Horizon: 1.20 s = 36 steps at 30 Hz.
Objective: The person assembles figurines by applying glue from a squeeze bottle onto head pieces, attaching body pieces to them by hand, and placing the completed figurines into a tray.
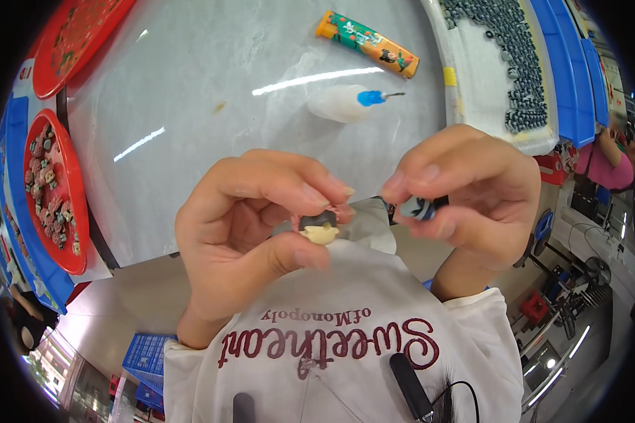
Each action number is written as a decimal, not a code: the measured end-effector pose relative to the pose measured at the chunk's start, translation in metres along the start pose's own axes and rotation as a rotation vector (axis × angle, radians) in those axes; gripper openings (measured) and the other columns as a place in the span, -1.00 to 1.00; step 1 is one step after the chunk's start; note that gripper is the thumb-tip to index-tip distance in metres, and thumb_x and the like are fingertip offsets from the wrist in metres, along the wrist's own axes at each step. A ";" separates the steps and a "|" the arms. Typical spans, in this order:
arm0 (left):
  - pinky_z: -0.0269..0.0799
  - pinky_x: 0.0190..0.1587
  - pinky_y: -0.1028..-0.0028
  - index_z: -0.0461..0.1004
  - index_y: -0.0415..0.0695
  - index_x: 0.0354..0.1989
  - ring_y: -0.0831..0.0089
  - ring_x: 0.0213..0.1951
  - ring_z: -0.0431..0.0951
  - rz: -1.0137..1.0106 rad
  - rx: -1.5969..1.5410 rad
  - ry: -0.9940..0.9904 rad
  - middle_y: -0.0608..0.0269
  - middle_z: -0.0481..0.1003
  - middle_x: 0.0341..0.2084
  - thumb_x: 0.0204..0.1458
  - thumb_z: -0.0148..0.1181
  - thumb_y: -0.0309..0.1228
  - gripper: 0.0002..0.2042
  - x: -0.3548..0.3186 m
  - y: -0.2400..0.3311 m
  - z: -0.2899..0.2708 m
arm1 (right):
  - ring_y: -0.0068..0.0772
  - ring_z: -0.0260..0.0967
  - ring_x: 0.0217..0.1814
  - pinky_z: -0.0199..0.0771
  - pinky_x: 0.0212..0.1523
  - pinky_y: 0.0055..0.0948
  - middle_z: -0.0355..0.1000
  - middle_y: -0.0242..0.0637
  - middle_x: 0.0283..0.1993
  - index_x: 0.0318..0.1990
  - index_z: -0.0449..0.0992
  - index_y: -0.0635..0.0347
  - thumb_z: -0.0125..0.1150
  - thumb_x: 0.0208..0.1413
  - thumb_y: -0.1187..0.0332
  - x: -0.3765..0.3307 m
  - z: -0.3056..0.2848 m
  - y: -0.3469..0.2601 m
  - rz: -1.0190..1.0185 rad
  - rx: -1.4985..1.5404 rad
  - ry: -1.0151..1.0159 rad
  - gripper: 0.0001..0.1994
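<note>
Hands meet close above the near edge of a pale grey desk (212, 84), both raised toward the camera. The left hand (240, 225) is clamped on a small figurine piece (319, 229), dark grey on top and cream below, pinched between thumb underneath and fingertips above, with a bit of pink showing just behind it. The right hand (473, 197) is closed on a small dark and light part (418, 208), gripped between thumb and forefinger, just beside the left hand's piece but apart from it. Beyond the hands on the desk lies a white squeeze bottle (339, 103) on its side, its blue nozzle and thin metal tip pointing right. Farther back lies an orange and green tube-shaped pack (367, 44), tilted across the desk. At the left edge a red tray (74, 211) holds a scatter of small brownish and grey figurines, and a second red tray (85, 42) sits at the top left corner. At the right a white tray (473, 92) carries a dense heap of small dark grey pieces, with blue trays (568, 70) just beyond it. Below the hands the person's white shirt (374, 338) with dark red lettering fills the lower part of the view. Another person in a pink top (610, 166) is at the far right edge
</note>
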<state>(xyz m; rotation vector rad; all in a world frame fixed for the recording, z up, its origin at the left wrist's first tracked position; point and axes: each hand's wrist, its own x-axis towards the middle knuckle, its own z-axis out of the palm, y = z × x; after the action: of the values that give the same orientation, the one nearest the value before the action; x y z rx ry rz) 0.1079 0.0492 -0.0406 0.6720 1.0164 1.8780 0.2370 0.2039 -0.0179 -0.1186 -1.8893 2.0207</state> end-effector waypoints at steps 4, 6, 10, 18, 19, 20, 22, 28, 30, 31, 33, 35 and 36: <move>0.40 -0.45 0.63 0.25 -0.16 -0.34 0.47 -0.45 0.44 -0.030 0.048 0.031 0.10 0.35 -0.36 -0.27 0.33 -0.31 -0.61 0.001 0.001 0.003 | -0.44 0.36 -0.53 0.40 -0.57 -0.66 0.27 0.02 -0.32 -0.35 0.39 0.46 0.13 -0.13 0.56 0.004 0.013 0.005 -0.042 0.129 0.046 -0.84; 0.39 -0.45 0.63 0.25 -0.16 -0.34 0.48 -0.44 0.43 -0.035 0.054 0.044 0.10 0.35 -0.36 -0.27 0.34 -0.31 -0.61 0.002 0.002 0.005 | -0.45 0.35 -0.54 0.39 -0.58 -0.65 0.28 0.01 -0.34 -0.37 0.39 0.44 0.17 -0.14 0.54 0.005 0.015 0.004 -0.026 0.142 0.056 -0.83; 0.38 -0.45 0.64 0.26 -0.17 -0.32 0.50 -0.42 0.42 -0.016 0.055 0.027 0.09 0.35 -0.34 -0.27 0.33 -0.31 -0.61 -0.001 0.000 0.001 | -0.43 0.34 -0.52 0.37 -0.57 -0.65 0.30 -0.03 -0.39 -0.38 0.40 0.41 0.27 -0.22 0.49 0.006 0.025 0.001 -0.030 0.011 0.141 -0.77; 0.37 -0.32 0.62 0.30 -0.20 -0.32 0.51 -0.38 0.43 0.042 0.136 0.023 0.10 0.37 -0.35 -0.26 0.32 -0.31 -0.62 -0.002 0.001 -0.003 | -0.41 0.35 -0.49 0.34 -0.53 -0.62 0.35 -0.08 -0.44 -0.46 0.42 0.34 0.34 -0.31 0.46 0.010 0.028 -0.002 -0.145 -0.328 0.074 -0.77; 0.36 -0.30 0.63 0.31 -0.21 -0.32 0.51 -0.37 0.43 0.055 0.155 0.023 0.10 0.38 -0.36 -0.26 0.32 -0.30 -0.62 -0.002 0.001 -0.004 | -0.41 0.35 -0.48 0.33 -0.53 -0.62 0.36 -0.08 -0.44 -0.46 0.42 0.34 0.34 -0.33 0.48 0.011 0.030 -0.002 -0.155 -0.371 0.078 -0.76; 0.36 -0.30 0.63 0.31 -0.21 -0.32 0.51 -0.37 0.43 0.054 0.156 0.026 0.10 0.38 -0.36 -0.26 0.32 -0.30 -0.62 -0.003 0.000 -0.005 | -0.42 0.36 -0.48 0.32 -0.54 -0.63 0.37 -0.08 -0.43 -0.46 0.42 0.33 0.35 -0.35 0.50 0.012 0.031 -0.001 -0.166 -0.414 0.081 -0.75; 0.35 -0.35 0.64 0.34 -0.23 -0.34 0.52 -0.40 0.44 0.085 0.208 0.027 0.08 0.40 -0.39 -0.26 0.31 -0.31 -0.64 -0.003 0.000 -0.004 | -0.43 0.36 -0.48 0.32 -0.53 -0.64 0.37 -0.09 -0.44 -0.44 0.41 0.33 0.35 -0.37 0.52 0.009 0.031 -0.004 -0.151 -0.403 0.096 -0.74; 0.33 -0.44 0.66 0.42 -0.27 -0.40 0.52 -0.48 0.43 0.110 0.378 0.045 0.09 0.41 -0.46 -0.29 0.32 -0.34 -0.69 -0.004 0.002 -0.005 | -0.44 0.37 -0.50 0.36 -0.55 -0.68 0.39 -0.09 -0.48 -0.42 0.39 0.34 0.35 -0.39 0.59 0.011 0.035 -0.004 -0.205 -0.461 0.097 -0.71; 0.32 -0.44 0.66 0.43 -0.28 -0.40 0.53 -0.49 0.42 0.152 0.419 0.022 0.10 0.41 -0.46 -0.29 0.31 -0.34 -0.69 -0.004 0.001 -0.007 | -0.44 0.37 -0.51 0.37 -0.56 -0.68 0.39 -0.07 -0.47 -0.42 0.38 0.35 0.34 -0.39 0.61 0.011 0.035 -0.003 -0.252 -0.546 0.070 -0.71; 0.32 -0.45 0.66 0.43 -0.28 -0.40 0.54 -0.50 0.41 0.194 0.460 0.000 0.10 0.41 -0.47 -0.29 0.31 -0.35 -0.69 -0.005 0.001 -0.008 | -0.44 0.37 -0.51 0.37 -0.58 -0.68 0.39 -0.06 -0.46 -0.42 0.38 0.35 0.34 -0.39 0.61 0.009 0.037 -0.001 -0.299 -0.574 0.092 -0.71; 0.31 -0.46 0.66 0.43 -0.28 -0.39 0.55 -0.51 0.40 0.236 0.526 -0.029 0.12 0.41 -0.48 -0.30 0.31 -0.34 -0.68 -0.003 0.000 -0.011 | -0.44 0.37 -0.51 0.38 -0.59 -0.67 0.39 -0.04 -0.45 -0.41 0.39 0.35 0.34 -0.38 0.62 0.008 0.037 0.002 -0.346 -0.601 0.115 -0.71; 0.31 -0.47 0.66 0.42 -0.28 -0.38 0.57 -0.52 0.39 0.278 0.592 -0.059 0.14 0.41 -0.49 -0.30 0.32 -0.32 -0.66 -0.002 0.001 -0.009 | -0.46 0.36 -0.52 0.37 -0.60 -0.67 0.39 -0.07 -0.43 -0.40 0.39 0.33 0.34 -0.38 0.60 0.008 0.037 0.004 -0.333 -0.607 0.111 -0.70; 0.31 -0.49 0.66 0.41 -0.27 -0.40 0.57 -0.53 0.38 0.159 0.477 0.034 0.16 0.40 -0.51 -0.31 0.32 -0.30 -0.65 -0.002 0.003 -0.004 | -0.46 0.36 -0.52 0.37 -0.60 -0.67 0.39 -0.07 -0.43 -0.40 0.39 0.33 0.34 -0.38 0.60 0.009 0.037 0.004 -0.334 -0.604 0.109 -0.70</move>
<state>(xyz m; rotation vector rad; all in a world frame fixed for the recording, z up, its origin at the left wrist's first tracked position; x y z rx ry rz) 0.1044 0.0445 -0.0400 1.0237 1.4915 1.7946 0.2167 0.1714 -0.0162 -0.0603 -2.2118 1.1669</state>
